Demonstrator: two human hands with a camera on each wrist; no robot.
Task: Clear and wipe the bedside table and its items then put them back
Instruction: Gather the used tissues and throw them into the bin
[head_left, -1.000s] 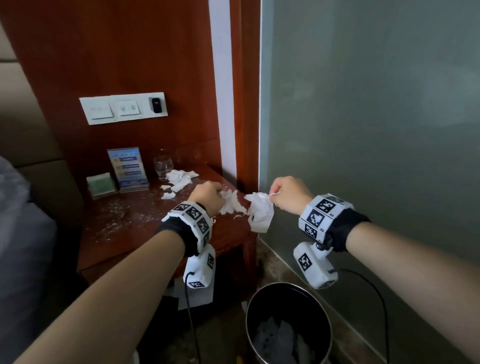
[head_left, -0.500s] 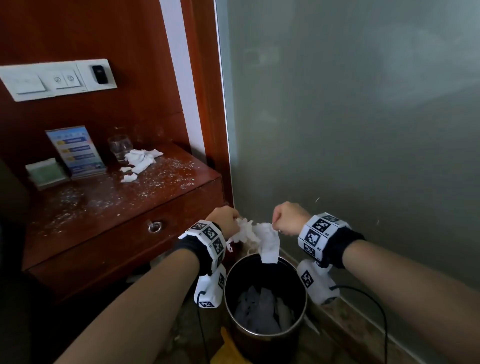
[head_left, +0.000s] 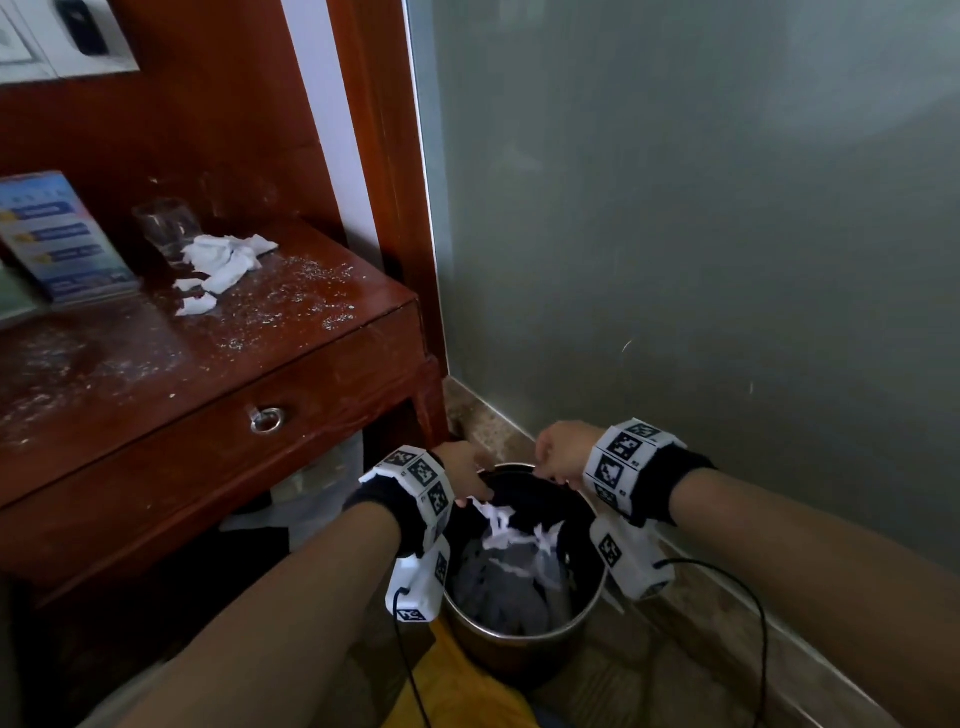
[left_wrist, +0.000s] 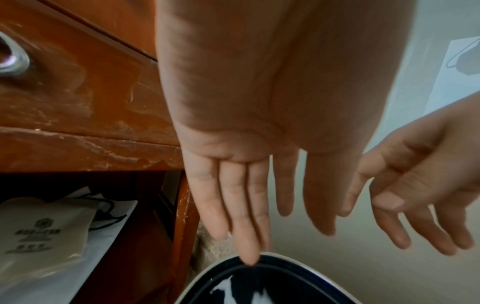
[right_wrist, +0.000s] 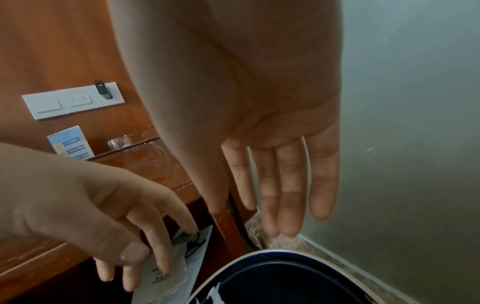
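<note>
My left hand (head_left: 467, 478) and right hand (head_left: 556, 462) hover side by side just over the far rim of a round metal bin (head_left: 582, 618) on the floor. Both hold nothing. In the wrist views the left hand (left_wrist: 259, 205) and the right hand (right_wrist: 280, 185) point straight, relaxed fingers down at the bin rim (left_wrist: 272, 258). White tissue pieces (head_left: 506, 525) are inside the bin, on top of grey waste. The bedside table (head_left: 156, 364) stands at the left, strewn with white crumbs. Torn tissue scraps (head_left: 223, 265), a glass (head_left: 166, 228) and a blue card (head_left: 57, 239) remain on it.
The table's drawer has a metal ring pull (head_left: 266, 420). Plastic-wrapped bags (head_left: 317, 488) lie under the table. A grey wall (head_left: 701, 234) closes the right side. Yellow cloth (head_left: 467, 680) lies in front of the bin. A switch panel (right_wrist: 72, 100) is on the wood wall.
Both hands moved from the table's edge down to the bin and let go of the torn tissue, which now lies inside it. The fingers went from pinching to straight.
</note>
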